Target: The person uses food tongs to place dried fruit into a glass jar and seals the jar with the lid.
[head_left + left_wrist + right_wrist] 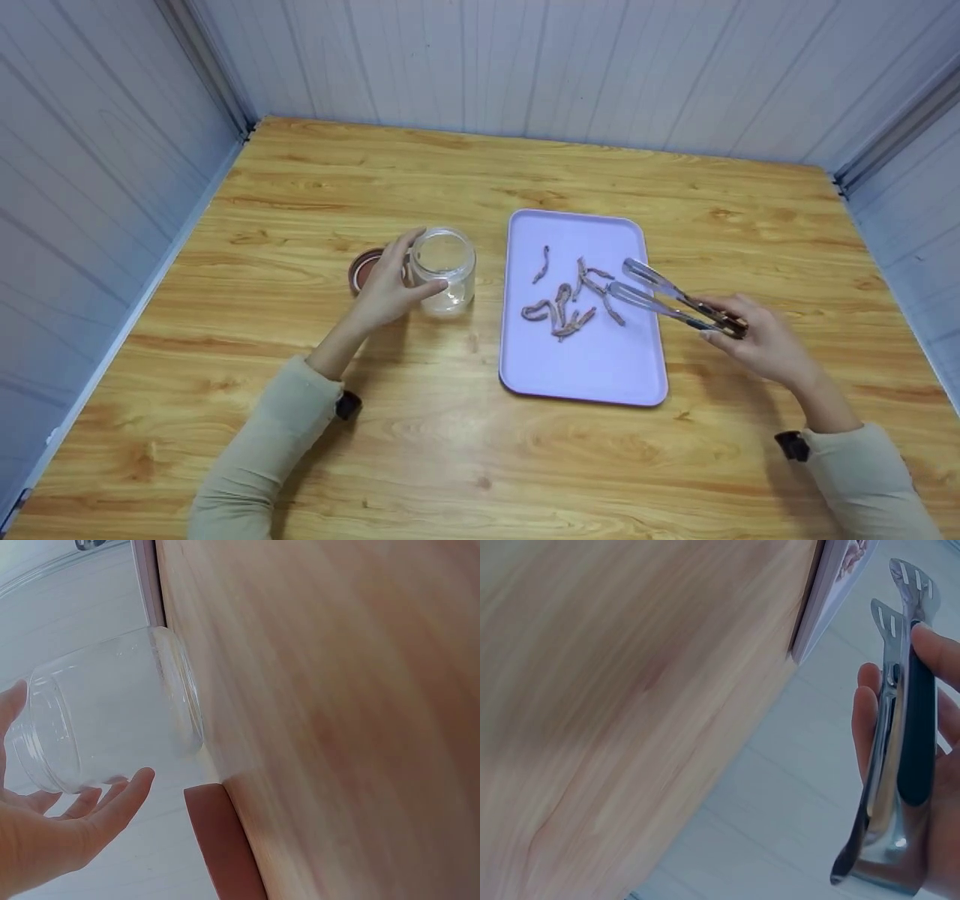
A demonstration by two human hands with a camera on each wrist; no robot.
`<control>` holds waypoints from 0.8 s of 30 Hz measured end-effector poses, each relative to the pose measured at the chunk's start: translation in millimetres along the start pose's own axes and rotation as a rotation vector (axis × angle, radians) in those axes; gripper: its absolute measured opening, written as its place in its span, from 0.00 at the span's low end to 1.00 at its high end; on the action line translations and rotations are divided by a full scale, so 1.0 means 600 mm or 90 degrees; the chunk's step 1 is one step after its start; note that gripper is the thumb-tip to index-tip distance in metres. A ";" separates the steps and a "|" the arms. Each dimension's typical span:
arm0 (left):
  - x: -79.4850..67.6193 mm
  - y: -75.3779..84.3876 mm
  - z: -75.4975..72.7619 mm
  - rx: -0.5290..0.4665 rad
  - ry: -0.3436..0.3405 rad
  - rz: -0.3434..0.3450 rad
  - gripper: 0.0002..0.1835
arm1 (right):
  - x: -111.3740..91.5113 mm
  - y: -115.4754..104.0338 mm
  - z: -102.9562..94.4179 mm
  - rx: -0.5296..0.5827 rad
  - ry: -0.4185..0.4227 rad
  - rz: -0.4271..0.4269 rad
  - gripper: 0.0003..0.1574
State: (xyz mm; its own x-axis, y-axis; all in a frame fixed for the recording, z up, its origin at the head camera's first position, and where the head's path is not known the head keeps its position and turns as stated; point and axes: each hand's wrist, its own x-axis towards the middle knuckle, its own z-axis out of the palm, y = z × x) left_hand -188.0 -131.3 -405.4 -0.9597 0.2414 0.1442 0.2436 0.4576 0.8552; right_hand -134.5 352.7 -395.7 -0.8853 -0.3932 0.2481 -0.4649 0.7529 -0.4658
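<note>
Two pale-beige sleeves [255, 442], each with a small black device [793, 445] at the wrist, were nearest, over a yellow-brown, wood-grained bench [465, 450]. The right hand [765, 337] gripped slotted metal tongs with dark handles [915, 735], fingers and thumb pressing from opposite sides; the tongs' tips stood apart above the right side of a lilac, rectangular, shallow tray [585, 375]. Thin, twisted brown strips [594, 286] lay scattered across the middle of that tray. To the left, the left hand [390, 289] was part-curled about the mouth of a clear, cylindrical jar [456, 289]; firmness of hold could not be told. Jar stood upright, uncapped. Just left of it lay a round, reddish-brown lid [225, 847].

Step in hand, as judged: picking up strips with the tongs, jar steadied. Next move appeared to call for lowering the tips astride one strip and squeezing; tangled strips might lift together.

Surface: grain ran roughly left to right, with faint sheen. Room: pale panelled walls [495, 67] rose at the far side, left and right.
</note>
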 end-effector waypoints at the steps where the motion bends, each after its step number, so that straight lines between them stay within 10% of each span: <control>1: 0.000 0.000 0.000 0.000 0.000 0.000 0.44 | 0.003 -0.001 0.002 0.003 0.000 -0.002 0.30; 24: 0.000 -0.001 0.001 -0.010 0.000 0.001 0.44 | 0.037 -0.013 0.040 -0.008 -0.011 0.008 0.27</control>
State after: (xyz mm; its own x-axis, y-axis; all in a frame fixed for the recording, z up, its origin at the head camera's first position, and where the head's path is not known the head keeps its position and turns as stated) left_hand -188.0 -131.3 -406.5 -0.9590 0.2429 0.1457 0.2435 0.4441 0.8623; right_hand -150.4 325.2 -407.1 -0.8913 -0.3922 0.2276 -0.4534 0.7649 -0.4576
